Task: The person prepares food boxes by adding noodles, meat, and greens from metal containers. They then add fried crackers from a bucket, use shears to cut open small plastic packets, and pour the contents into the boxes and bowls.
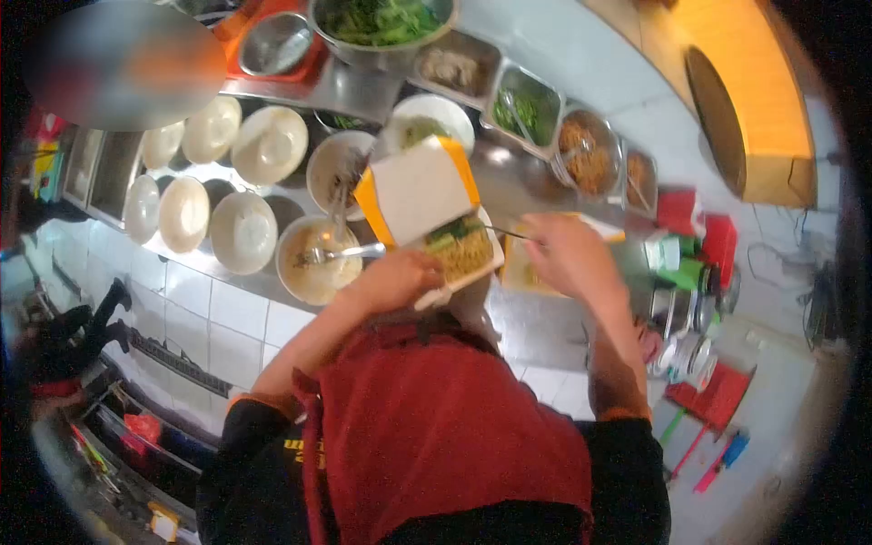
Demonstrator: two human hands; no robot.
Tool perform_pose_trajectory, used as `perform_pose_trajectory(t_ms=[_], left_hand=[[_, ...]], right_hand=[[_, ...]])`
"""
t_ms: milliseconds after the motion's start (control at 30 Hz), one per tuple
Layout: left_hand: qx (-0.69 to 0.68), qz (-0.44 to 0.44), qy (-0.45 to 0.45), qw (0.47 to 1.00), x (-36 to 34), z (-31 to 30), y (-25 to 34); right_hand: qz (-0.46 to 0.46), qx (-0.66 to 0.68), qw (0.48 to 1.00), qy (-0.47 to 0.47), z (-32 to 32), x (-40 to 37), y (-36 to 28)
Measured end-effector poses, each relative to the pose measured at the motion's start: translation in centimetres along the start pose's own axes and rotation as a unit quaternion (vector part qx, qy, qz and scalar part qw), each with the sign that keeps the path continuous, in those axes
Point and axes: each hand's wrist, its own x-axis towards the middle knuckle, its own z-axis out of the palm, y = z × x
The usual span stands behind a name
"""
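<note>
An open cardboard takeaway box [425, 191], its yellow-edged lid folded up, sits in front of me at the counter's near side. Inside lie noodles [468, 257] with green leafy vegetables [445, 236] along the lid side. My left hand [400, 277] is closed on the box's left edge, fingers curled over the near corner. In my right hand [568, 254] is a thin dark-handled utensil [510, 232], its tip reaching into the greens, where its shape is hidden. Under the right hand stands a second yellow-edged box [522, 271], partly covered by that hand.
Several white bowls [243, 233] line the counter to the left; one nearby bowl [304, 282] holds a metal utensil. Behind stand a big bowl of greens [381, 23], metal food trays [527, 109] and a minced-topping container [586, 154]. A yellow wooden ledge [763, 100] is at upper right.
</note>
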Motion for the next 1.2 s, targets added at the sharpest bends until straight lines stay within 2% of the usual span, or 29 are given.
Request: perform_pose_trajectory(t_ms=[33,133,200,267,367,400,500,567,667,733,767,833,967,1033,1067,1133,1200], left_hand=[[-0.003,0.01,-0.007,1.0,-0.1,0.0,-0.2],[-0.016,0.005,0.018,1.0,-0.4,-0.4,0.1],[-0.023,0.004,0.007,1.0,0.0,-0.6,0.1],[-0.033,0.017,0.048,0.998,0.0,-0.9,-0.1],[-0.051,0.02,0.047,0.997,0.3,-1.1,-0.4],[-0.06,0.028,0.046,0.997,0.3,-1.4,-0.4],[-0.065,0.029,0.037,0.997,0.6,-1.6,-0.8],[-0.035,0.017,0.003,0.999,0.6,-2.2,-0.8],[-0.049,0.023,0.014,0.998,0.7,-2.6,-1.1],[-0.067,0.021,0.013,0.997,0.8,-2.8,-1.1],[-0.06,0.019,0.018,0.998,0.8,-2.9,-1.2],[-0.052,0.018,0.02,0.998,1.0,-2.9,-1.1],[-0.051,0.029,0.032,0.998,0.9,-3.0,-1.2],[-0.061,0.025,0.053,0.996,0.9,-3.2,-1.2],[-0.043,0.024,0.041,0.998,1.0,-2.8,-1.5],[-0.052,0.023,0.035,0.998,0.7,-2.0,-1.2],[-0.061,0.014,0.049,0.997,0.6,-2.7,-0.8]], right_hand=[[-0.032,0.041,0.997,0.053,-2.4,0.5,-0.4],[-0.075,0.098,0.984,0.127,-8.9,5.2,-3.6],[-0.101,0.049,0.974,0.198,-10.7,10.5,-5.1],[-0.102,-0.036,0.978,0.178,-11.8,17.1,-6.3],[-0.026,-0.117,0.991,0.054,-11.0,26.6,-7.7],[-0.007,-0.131,0.991,0.025,-10.6,28.6,-8.2],[-0.04,-0.195,0.98,0.023,-9.8,31.1,-9.0],[-0.05,-0.209,0.977,0.021,-10.7,31.2,-8.8],[-0.071,-0.196,0.977,0.047,-12.4,30.2,-7.2],[-0.122,-0.114,0.981,0.1,-13.7,28.1,-6.4],[-0.119,-0.115,0.981,0.1,-13.8,27.4,-5.9],[-0.187,-0.062,0.966,0.168,-14.2,25.8,-5.3],[-0.154,-0.058,0.974,0.158,-15.8,21.7,-5.1],[-0.157,0.044,0.973,0.163,-16.3,18.9,-3.5],[-0.142,0.049,0.977,0.152,-16.8,16.8,-3.1],[-0.103,0.105,0.986,0.083,-16.7,11.5,-2.3],[-0.051,0.166,0.984,0.027,-13.8,7.3,-0.7]])
